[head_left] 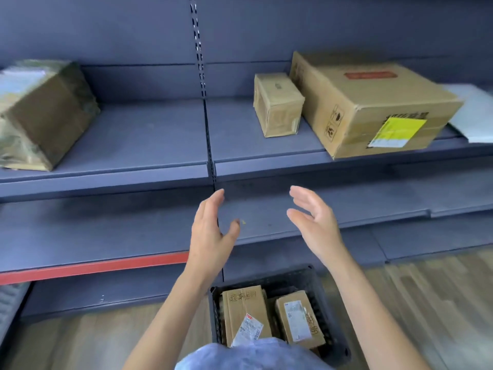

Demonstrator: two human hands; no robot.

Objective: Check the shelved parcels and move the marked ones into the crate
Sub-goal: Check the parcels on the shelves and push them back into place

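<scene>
At centre frame, a person's left hand (210, 231) and right hand (314, 222) are raised with palms facing each other, fingers spread and holding nothing, a clear gap between them. They hang in front of the lower dark shelf (106, 231), whose surface is bare across the frame, its left front edge trimmed in red.

Across the upper shelf (149, 134), a wide bare stretch separates a plastic-wrapped parcel (45, 113) at the left edge, partly cut off by the frame, from two cartons at the right. The small carton (277, 105) stands just beside the large carton (370, 102), which lies with its long axis running from the back wall toward the front lip, its near end bearing a yellow label (400, 132) and overhanging that lip. A white packet (472, 113) at the far right is cut off and blurred.

Low in the frame, a black crate (330, 324) sits on the wooden floor below the hands. It holds two parcels lying lengthwise, front to back: a left parcel (242, 311) with handwritten marks and a white slip, and a right parcel (296, 319) with a white label. Their near ends are hidden by blue fabric (250, 355) at the bottom edge; the writing is too small to read.
</scene>
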